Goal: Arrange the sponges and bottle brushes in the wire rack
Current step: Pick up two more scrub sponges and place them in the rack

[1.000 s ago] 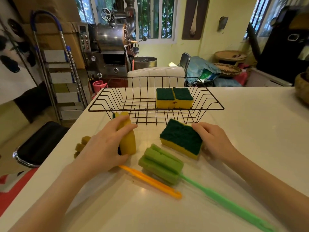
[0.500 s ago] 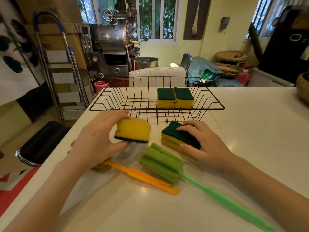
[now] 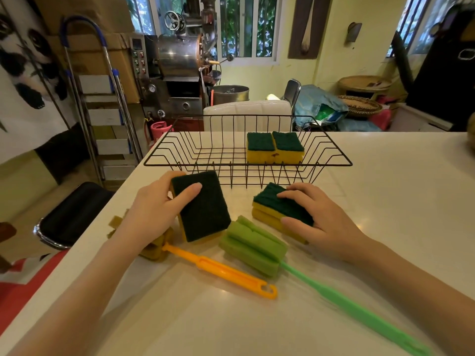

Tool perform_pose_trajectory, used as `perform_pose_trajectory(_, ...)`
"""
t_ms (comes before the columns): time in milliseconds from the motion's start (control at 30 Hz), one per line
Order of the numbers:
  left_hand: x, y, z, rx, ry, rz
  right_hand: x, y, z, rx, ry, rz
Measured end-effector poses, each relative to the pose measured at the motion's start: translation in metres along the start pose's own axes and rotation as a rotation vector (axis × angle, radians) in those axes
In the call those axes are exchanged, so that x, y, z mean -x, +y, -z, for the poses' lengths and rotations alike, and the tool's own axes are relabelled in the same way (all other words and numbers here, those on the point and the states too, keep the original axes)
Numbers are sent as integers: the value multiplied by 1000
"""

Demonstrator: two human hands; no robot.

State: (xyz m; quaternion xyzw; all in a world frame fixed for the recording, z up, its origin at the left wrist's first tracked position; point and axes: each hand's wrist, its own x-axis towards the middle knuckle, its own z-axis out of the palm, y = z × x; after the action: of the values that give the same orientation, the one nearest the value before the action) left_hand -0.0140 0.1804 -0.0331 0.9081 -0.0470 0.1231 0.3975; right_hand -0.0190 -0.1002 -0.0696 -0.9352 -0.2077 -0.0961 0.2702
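Two sponges (image 3: 275, 147) already sit side by side in the wire rack (image 3: 205, 164). My left hand (image 3: 151, 214) has its grip around a third sponge (image 3: 203, 209); my right hand (image 3: 321, 219) clasps a fourth sponge (image 3: 272, 206) on the tabletop (image 3: 385, 201). The orange brush (image 3: 221, 271) and green brush (image 3: 257, 247) lie untouched.

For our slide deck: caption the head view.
Each hand grips a sponge before the wire rack.

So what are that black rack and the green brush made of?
The rack looks like thin metal wire with a dark, probably coated finish. The green brush seems to have a soft, ribbed foam head on a smooth, slightly glossy plastic handle.
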Motion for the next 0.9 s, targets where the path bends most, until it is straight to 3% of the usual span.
perform_pose_trajectory(200,-1,2,-3,-28,83,-10,0,0,-1,18,3,-6)
perform_pose_trajectory(433,-2,-4,-6,-322,-75,-44,0,2,-2,13,-3,-4)
perform_pose_trajectory(600,1,-3,-9,-312,-72,-118,-1,1,-1,17,-12,-2)
perform_pose_trajectory(767,4,-3,5,-230,-336,-73,-4,-1,3,-95,-24,-30)
perform_pose_trajectory(900,5,-2,16,-269,-453,-107,-9,-2,9,-176,-41,-65)
